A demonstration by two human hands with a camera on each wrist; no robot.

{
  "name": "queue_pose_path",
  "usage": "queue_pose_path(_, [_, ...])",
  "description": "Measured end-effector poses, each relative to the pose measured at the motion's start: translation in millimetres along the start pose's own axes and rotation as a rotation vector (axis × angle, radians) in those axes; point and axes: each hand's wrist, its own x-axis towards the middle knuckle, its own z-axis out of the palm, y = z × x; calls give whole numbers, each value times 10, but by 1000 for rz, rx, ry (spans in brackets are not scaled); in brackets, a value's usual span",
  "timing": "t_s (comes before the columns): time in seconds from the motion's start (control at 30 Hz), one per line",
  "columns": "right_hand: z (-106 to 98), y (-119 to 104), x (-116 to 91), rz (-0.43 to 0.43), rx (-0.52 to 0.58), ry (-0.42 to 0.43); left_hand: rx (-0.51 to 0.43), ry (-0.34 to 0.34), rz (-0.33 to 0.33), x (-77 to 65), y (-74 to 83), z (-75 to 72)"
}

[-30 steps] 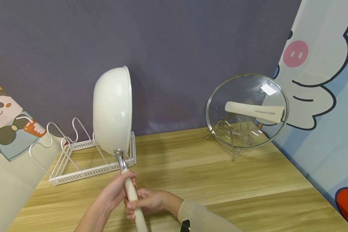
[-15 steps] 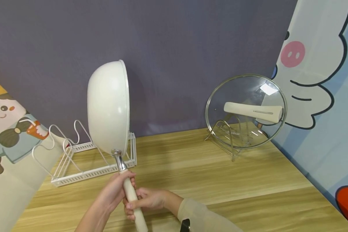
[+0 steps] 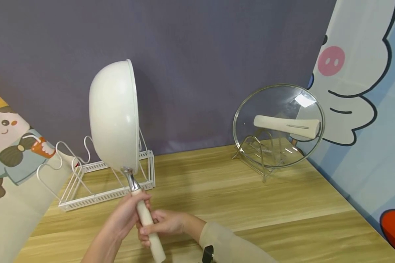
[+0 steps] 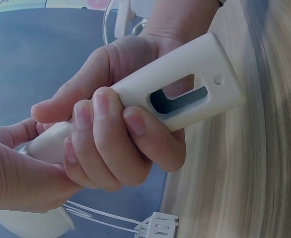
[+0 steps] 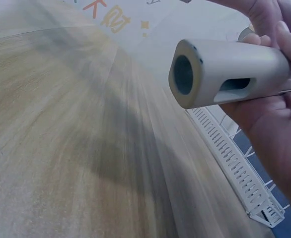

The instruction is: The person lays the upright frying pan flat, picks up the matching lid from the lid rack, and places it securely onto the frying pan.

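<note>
A white wok (image 3: 112,113) stands on edge in the head view, its rounded underside facing left and its rim to the right. It overlaps the right part of a white wire rack (image 3: 98,199); whether it touches the wires I cannot tell. My left hand (image 3: 126,213) grips the cream handle (image 3: 156,248) just below its metal neck. Close beneath, my right hand (image 3: 164,224) holds the same handle, thumb across the front. In the left wrist view the right hand's fingers (image 4: 110,144) curl round the handle, whose slotted end sticks out past them.
At the right, a clear glass lid (image 3: 279,102) with a cream handle leans in a metal wire stand (image 3: 255,157). Both racks rest on a wooden table (image 3: 210,190). Behind it hangs a dark grey backdrop (image 3: 197,65), with cartoon-printed sheets at either side.
The wok has shifted left and slightly upward relative to the rack, uncovering more of the rack's right end. Both hands keep their hold on the handle and move a little with it.
</note>
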Motion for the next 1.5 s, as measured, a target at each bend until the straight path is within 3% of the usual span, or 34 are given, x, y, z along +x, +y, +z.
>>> queue_pose_path(0.5, [-10, -69, -3, -34, -102, -5, 16, -18, 37, -14, 65, 23])
queue_pose_path(0.8, [24, -116, 11, -36, -168, 27, -26, -44, 53, -24, 79, -19])
queue_pose_path(1.07, [49, -130, 10, -55, -279, 34, -29, -138, 102, -42, 78, -58])
queue_pose_path(1.5, [44, -114, -32, -59, -331, 94, -7, -234, 142, -21, 87, -59])
